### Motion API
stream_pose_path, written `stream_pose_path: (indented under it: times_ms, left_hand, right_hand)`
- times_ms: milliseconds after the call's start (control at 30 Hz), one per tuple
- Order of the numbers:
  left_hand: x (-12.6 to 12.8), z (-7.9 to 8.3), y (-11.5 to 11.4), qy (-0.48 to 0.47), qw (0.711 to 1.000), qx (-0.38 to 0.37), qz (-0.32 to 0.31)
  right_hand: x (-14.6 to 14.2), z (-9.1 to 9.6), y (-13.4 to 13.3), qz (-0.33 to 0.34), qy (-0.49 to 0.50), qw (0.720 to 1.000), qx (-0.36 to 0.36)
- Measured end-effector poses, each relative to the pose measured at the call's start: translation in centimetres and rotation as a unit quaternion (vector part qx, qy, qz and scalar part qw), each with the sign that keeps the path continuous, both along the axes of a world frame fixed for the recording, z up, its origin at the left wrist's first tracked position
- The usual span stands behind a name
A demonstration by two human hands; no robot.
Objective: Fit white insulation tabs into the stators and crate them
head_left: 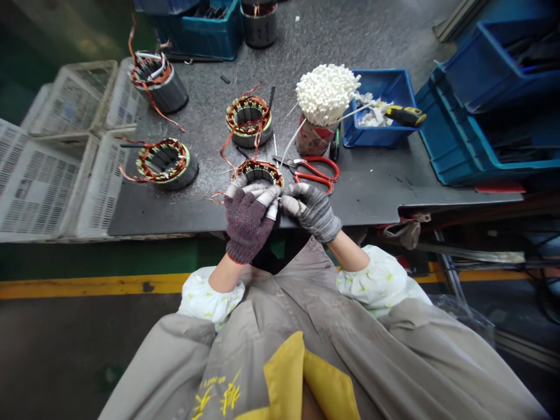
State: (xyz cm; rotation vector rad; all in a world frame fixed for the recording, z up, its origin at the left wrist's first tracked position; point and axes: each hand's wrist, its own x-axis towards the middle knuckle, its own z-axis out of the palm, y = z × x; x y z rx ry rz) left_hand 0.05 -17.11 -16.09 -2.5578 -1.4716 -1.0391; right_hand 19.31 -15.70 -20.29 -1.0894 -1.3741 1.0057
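Observation:
The nearest motor stator (259, 170), a ring of copper windings with dark slot pieces, stands by the table's front edge. My left hand (248, 219), in a dark purple knit glove with white-wrapped fingertips, grips its near rim. At the stator's right side, my right hand (312, 210), in a grey glove, has thumb and fingers pinched together. Whatever lies between those fingertips is too small to make out. A thin white cord (291, 142) curves down to the stator's right edge. Red-handled scissors (317, 171) lie just beyond my right hand.
Other stators (251, 119) stand behind and to the left. A tin of white ties (315, 137) stands beside a blue bin (380, 137) with a yellow-black tool (405, 115). Teal crates (466, 153) flank the right; white plastic baskets (48, 181) adjoin the table's left side.

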Motion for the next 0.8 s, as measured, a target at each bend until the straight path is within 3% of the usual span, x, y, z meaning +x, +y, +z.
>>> stream_pose_path:
  times_ms: [267, 433, 533, 633, 733, 800]
  left_hand:
    - [-0.2, -0.1, -0.1, -0.015, 0.998, 0.043, -0.032]
    - [-0.1, 0.1, -0.3, 0.024, 0.999, 0.043, -0.004]
    - [-0.1, 0.2, -0.4, 0.027, 0.999, 0.033, -0.007]
    - [-0.1, 0.1, -0.3, 0.029, 1.0, 0.009, -0.007]
    - [0.0, 0.0, -0.2, 0.026, 1.0, 0.011, -0.002]
    - [0.1, 0.1, 0.0, 0.022, 1.0, 0.012, 0.011]
  right_hand:
    - [0.0, -0.3, -0.4, -0.01, 0.02, 1.0, 0.018]
    - [0.0, -0.4, 0.4, 0.0, -0.052, 0.998, 0.04]
    - [0.6, -0.2, 0.7, 0.034, -0.108, 0.99, 0.088]
    - [0.8, 0.7, 0.6, 0.06, -0.159, 0.975, 0.143]
    - [0.4, 2.3, 0.3, 0.029, -0.203, 0.963, 0.172]
    - [0.4, 3.2, 0.0, 0.001, -0.184, 0.965, 0.186]
